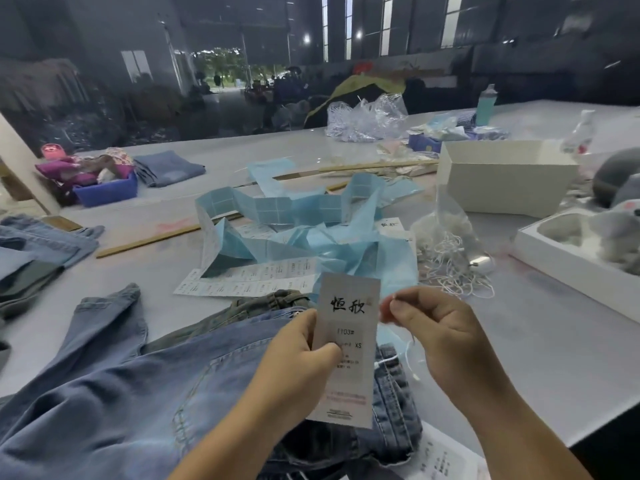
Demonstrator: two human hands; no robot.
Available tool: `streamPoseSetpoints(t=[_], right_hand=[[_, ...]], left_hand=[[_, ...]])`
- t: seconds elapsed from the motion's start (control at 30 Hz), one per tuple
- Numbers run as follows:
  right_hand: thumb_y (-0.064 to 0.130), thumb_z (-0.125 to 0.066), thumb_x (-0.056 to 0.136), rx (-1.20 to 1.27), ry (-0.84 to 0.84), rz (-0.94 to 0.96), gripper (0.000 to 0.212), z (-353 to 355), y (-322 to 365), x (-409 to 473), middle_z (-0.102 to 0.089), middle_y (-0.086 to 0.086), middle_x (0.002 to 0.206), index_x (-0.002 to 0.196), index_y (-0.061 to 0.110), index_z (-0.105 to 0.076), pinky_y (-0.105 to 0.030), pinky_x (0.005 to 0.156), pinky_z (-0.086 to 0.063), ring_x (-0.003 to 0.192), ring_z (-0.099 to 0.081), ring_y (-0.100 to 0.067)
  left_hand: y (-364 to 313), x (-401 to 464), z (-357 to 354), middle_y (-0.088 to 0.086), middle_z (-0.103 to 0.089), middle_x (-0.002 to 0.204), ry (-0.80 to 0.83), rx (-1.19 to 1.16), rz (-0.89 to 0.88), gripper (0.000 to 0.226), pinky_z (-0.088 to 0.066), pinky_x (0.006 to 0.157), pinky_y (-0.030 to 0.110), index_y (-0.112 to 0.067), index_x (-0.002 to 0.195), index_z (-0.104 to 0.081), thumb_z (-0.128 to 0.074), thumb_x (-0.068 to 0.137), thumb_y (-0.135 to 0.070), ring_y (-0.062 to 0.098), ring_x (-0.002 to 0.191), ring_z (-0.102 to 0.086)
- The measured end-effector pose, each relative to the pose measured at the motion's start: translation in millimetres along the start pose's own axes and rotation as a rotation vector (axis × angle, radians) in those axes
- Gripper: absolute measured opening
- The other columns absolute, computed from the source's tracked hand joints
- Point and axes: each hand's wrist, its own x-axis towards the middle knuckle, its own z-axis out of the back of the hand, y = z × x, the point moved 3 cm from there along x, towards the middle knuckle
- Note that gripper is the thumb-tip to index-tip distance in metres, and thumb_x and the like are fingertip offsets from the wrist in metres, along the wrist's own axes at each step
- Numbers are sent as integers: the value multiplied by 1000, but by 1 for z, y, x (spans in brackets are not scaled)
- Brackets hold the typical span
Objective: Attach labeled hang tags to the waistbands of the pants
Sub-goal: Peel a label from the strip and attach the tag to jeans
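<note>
- Left hand [304,362] pinches tall white paper hang tag [346,348] with black printed characters, upright over blue denim pants [138,393] on grey counter [519,341].
- Right hand [436,327] pinches thin white string [410,358] just beside tag's top corner.
- Crumpled light-blue label backing paper [294,237] behind.

Dim hall, tall windows [453,19], long grey table [540,341].

My left hand [301,355] and right hand [440,336] are bare: no gloves, rings or watch. Both forearms are uncovered; no sleeve is visible.
</note>
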Motion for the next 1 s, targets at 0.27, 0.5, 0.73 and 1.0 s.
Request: streamPoseSetpoints(t=[0.27, 0.5, 0.73, 1.0], right_hand=[[25, -60, 89, -77, -2, -105, 22, -5, -12, -7, -64, -9, 62, 72, 13, -68, -46, 57, -49, 58, -57, -28], [18, -59, 88, -426, 29, -95, 25, 1, -14, -9, -62, 7, 59, 64, 17, -64, -26, 50, -45, 53, -54, -5], [24, -60, 87, -491, 66, -75, 22, 8, -9, -10, -56, 5, 55, 66, 19, -64, -23, 48, -38, 50, -45, -4], [22, -65, 86, -499, 109, -40, 34, 9, -6, -11, -39, 5, 46, 56, 12, -52, -23, 46, -29, 46, -33, -6]], left_hand=[[-10, 10, -11, 4, -76, 89, 197, -161, -12, 24, -55, 61, 25, -18, 96, -73, -67, 83, -37, 17, 74, -73], [-5, 9, -25, 0, -75, 95, 206, 3, -124, 28, -59, 78, 54, -47, 108, -61, -52, 92, -27, 23, 84, -73], [-8, 5, -31, 7, -74, 96, 266, 53, -222, 38, -52, 82, 63, -41, 123, -60, -48, 91, -24, 41, 91, -67], [0, -2, -27, -12, -51, 66, 236, 139, -277, 35, -36, 56, 19, -57, 117, -57, -52, 89, -36, 5, 58, -43]])
